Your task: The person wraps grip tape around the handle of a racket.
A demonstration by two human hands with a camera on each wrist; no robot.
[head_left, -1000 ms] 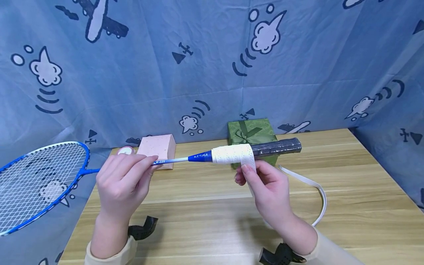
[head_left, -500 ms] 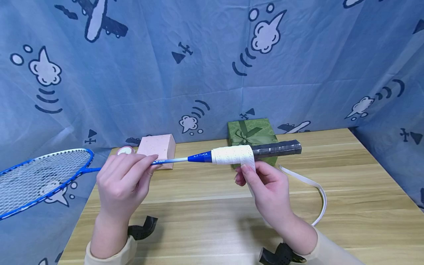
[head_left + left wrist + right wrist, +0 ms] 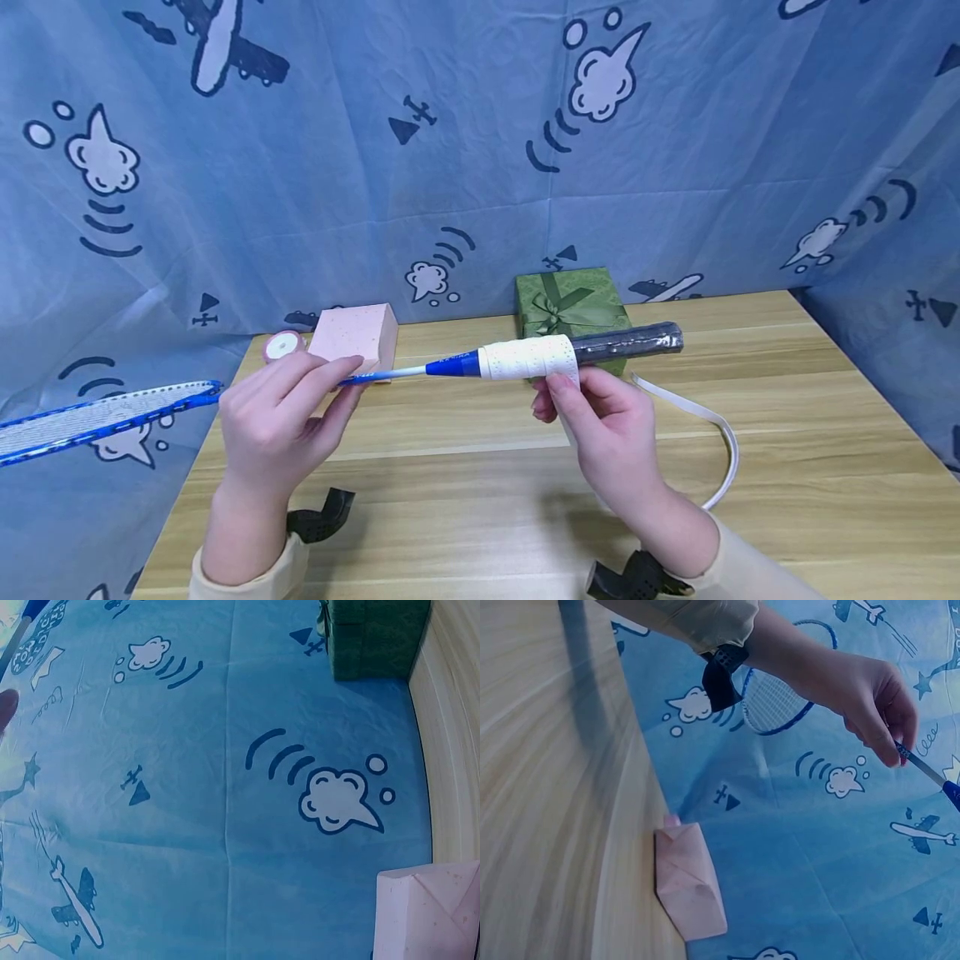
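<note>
Beyond the desk's far edge I have a blue cloth hanging, printed with pale clouds, planes and dark triangles. I can make out creases running down and across it. Past the far right corner it turns and comes forward along the right edge; on the left it reaches below desk level. The desktop shows light wood grain, with soft glare toward the near edge and blurred shadows.

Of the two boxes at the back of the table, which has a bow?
The green box, partly behind the racket handle, carries a ribbon bow; the pink box, beyond the left hand, shows none.
</note>
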